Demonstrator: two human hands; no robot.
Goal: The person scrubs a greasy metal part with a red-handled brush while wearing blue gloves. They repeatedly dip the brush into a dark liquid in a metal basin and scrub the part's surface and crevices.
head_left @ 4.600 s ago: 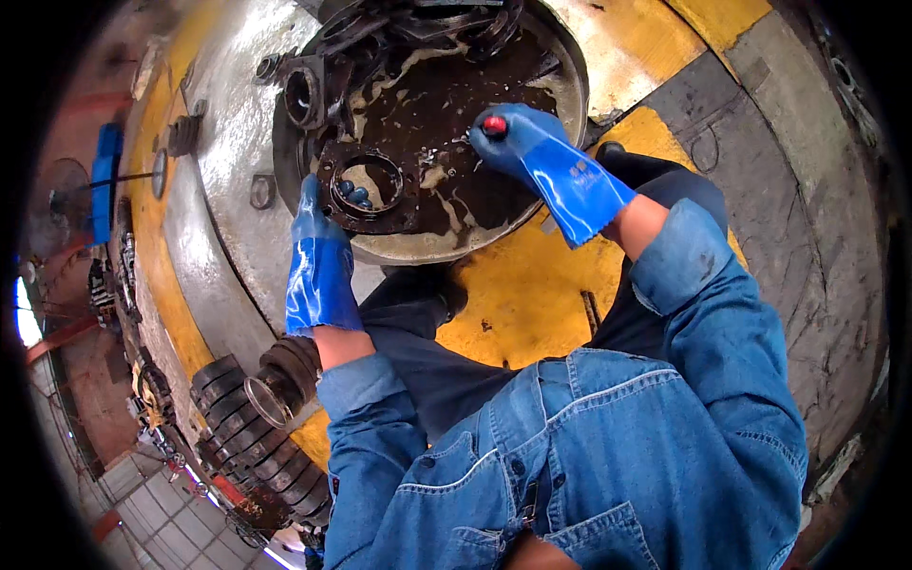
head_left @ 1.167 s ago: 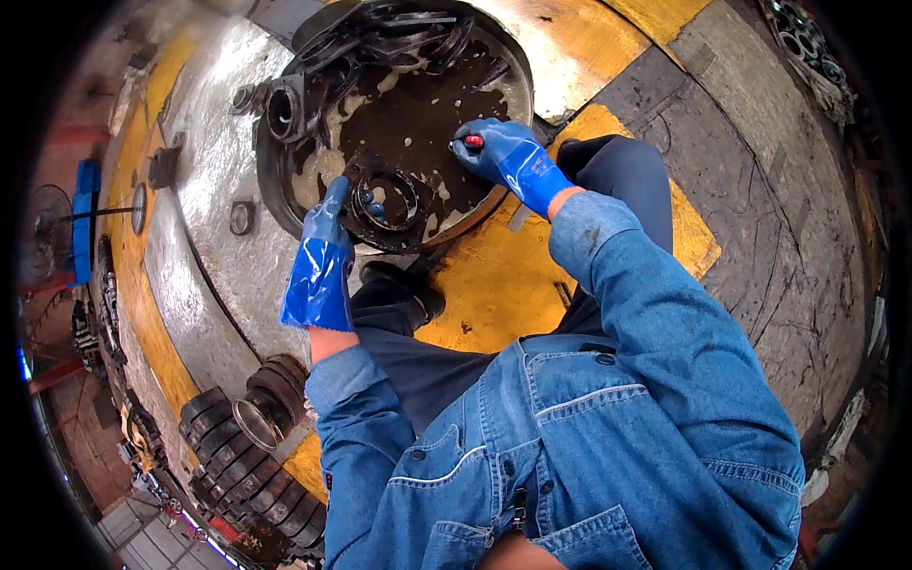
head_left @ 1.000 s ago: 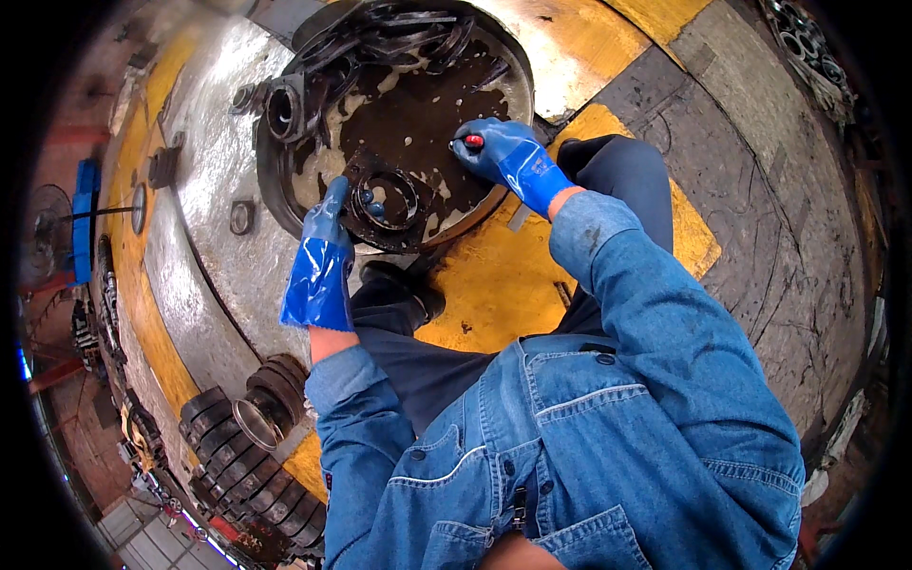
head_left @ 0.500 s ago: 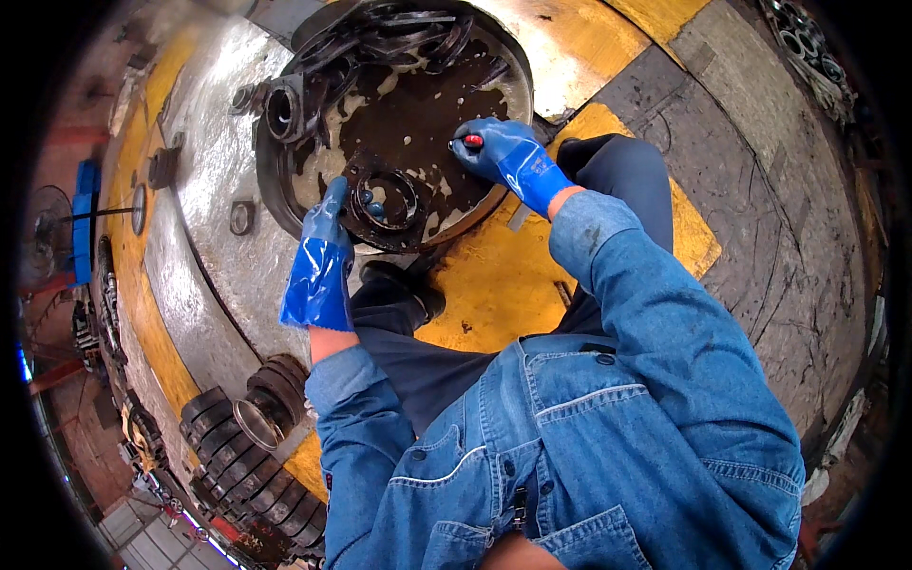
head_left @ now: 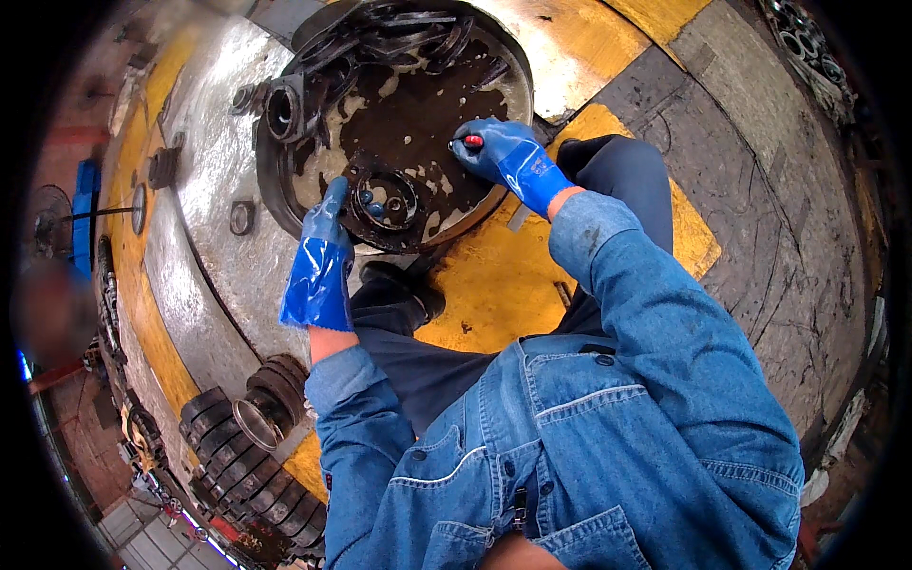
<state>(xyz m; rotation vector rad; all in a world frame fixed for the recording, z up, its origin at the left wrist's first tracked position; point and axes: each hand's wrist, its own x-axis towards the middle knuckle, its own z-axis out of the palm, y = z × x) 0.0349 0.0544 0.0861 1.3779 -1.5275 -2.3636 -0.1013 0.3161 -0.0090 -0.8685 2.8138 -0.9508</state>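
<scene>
My left hand (head_left: 326, 228), in a blue rubber glove, grips the left side of a dark ring-shaped metal part (head_left: 410, 211). Its fingertips show through the ring's opening. The part is held at the near edge of a wide round pan (head_left: 521, 81) of dark, murky liquid. To the right, over the pan's rim, my gloved right hand (head_left: 499, 152) is closed around a small tool with a red handle end (head_left: 473, 142). The rest of that tool is hidden by the fingers. Dark, oily metal parts (head_left: 380, 43) are heaped at the pan's far left.
A nut-like metal piece (head_left: 242, 218) lies left of the pan. Stacked dark rings (head_left: 252, 456) and a metal cup-shaped part (head_left: 256, 424) stand at the lower left. A yellow plate (head_left: 484, 294) lies beneath my legs. More ring parts (head_left: 807, 43) sit at the far right.
Both hands and the ring part hold nearly the same place; the left fingertips inside the ring shift slightly. A blurred round shape now appears at the far left edge.
</scene>
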